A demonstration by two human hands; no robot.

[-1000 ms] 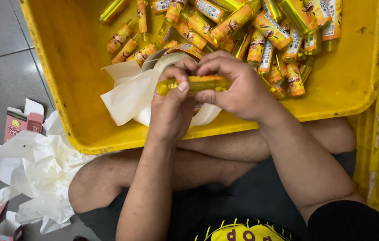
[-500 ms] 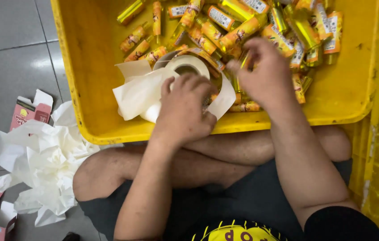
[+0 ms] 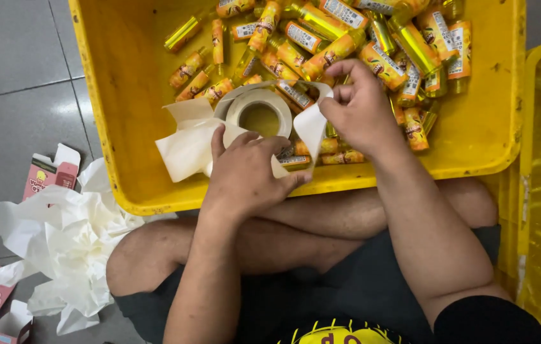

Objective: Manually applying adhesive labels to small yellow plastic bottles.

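Our left hand (image 3: 245, 175) presses flat on the label roll (image 3: 259, 114) at the yellow crate's (image 3: 124, 83) near wall; our right hand (image 3: 359, 108) pinches its backing strip (image 3: 312, 124), drawn rightward just beside the roll.

My left hand (image 3: 245, 175) hides the near edge of the label roll (image 3: 259, 114). The top edge cuts off the yellow crate (image 3: 124, 95) and several bottles (image 3: 340, 44); I can't tell their count.
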